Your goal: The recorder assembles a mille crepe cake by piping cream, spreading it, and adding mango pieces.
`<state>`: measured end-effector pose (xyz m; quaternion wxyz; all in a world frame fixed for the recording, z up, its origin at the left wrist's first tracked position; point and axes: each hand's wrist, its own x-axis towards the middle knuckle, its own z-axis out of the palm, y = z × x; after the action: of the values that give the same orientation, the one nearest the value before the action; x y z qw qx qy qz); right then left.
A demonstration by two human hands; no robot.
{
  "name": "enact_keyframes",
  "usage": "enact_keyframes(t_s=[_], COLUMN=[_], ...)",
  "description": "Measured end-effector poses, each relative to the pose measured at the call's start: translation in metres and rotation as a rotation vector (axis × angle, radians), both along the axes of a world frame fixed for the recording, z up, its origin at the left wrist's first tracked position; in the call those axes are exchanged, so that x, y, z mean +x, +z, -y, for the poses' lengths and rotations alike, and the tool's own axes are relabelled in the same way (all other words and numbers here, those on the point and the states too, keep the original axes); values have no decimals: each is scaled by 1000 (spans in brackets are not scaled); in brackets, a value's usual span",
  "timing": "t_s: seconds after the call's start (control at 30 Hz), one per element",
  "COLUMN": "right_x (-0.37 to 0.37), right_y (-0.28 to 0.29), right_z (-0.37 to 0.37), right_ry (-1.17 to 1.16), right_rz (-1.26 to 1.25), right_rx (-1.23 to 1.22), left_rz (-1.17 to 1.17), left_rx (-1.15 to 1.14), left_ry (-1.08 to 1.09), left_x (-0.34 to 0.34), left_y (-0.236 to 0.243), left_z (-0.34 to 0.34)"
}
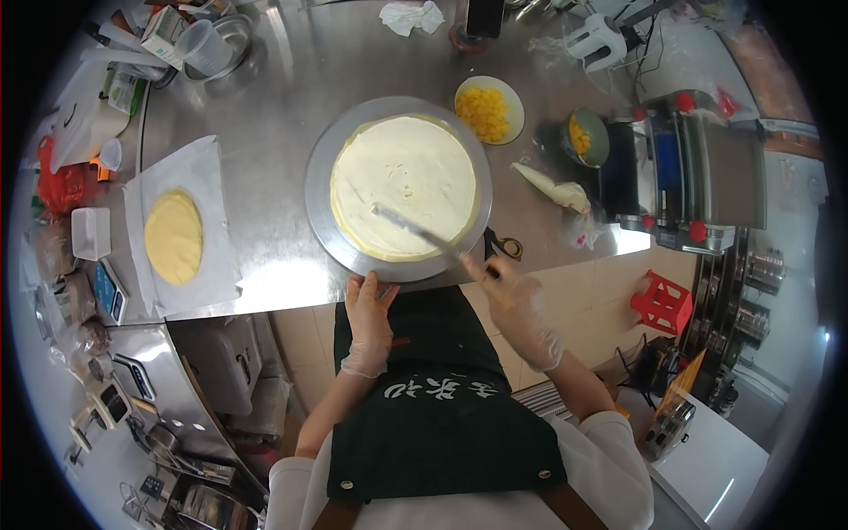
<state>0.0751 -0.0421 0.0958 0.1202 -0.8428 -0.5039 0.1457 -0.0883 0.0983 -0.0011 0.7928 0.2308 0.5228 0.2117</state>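
Observation:
A round cake layer [415, 163], topped with pale cream, sits on a metal cake turntable [322, 212]. My right hand [512, 309], in a clear plastic glove, is closed round the handle of a palette knife [422, 234]. The knife's blade lies on the near part of the cream, its tip pointing toward the far left. At the turntable's near rim is my gloved left hand [368, 322], fingertips gripping the edge. Black scissors with yellow-lined handles [505, 247] lie right of the turntable, near my right hand.
A bowl of diced yellow fruit [514, 113], a green bowl [596, 141] and a piping bag [556, 187] are at right. Another round yellow layer [173, 237] rests on white paper [216, 185] at left. A hand mixer [601, 42] and jug [205, 49] stand farther back.

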Motion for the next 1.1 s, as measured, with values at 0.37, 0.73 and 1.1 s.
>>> enact_keyframes(t_s=[0.37,0.73,1.1], right_x=[17,23,7], right_y=[-11,-7,-4], right_z=[-8,-7,-10], right_ry=[-78,-176,-132], right_rz=[102,10,-99], right_rx=[111,145,100], left_rz=[-2,-9,-15], left_rx=[-11,-11,-22], left_ry=[8,-14,-36], left_x=[1,1,4], left_y=[4,2,4], left_z=[0,0,7])
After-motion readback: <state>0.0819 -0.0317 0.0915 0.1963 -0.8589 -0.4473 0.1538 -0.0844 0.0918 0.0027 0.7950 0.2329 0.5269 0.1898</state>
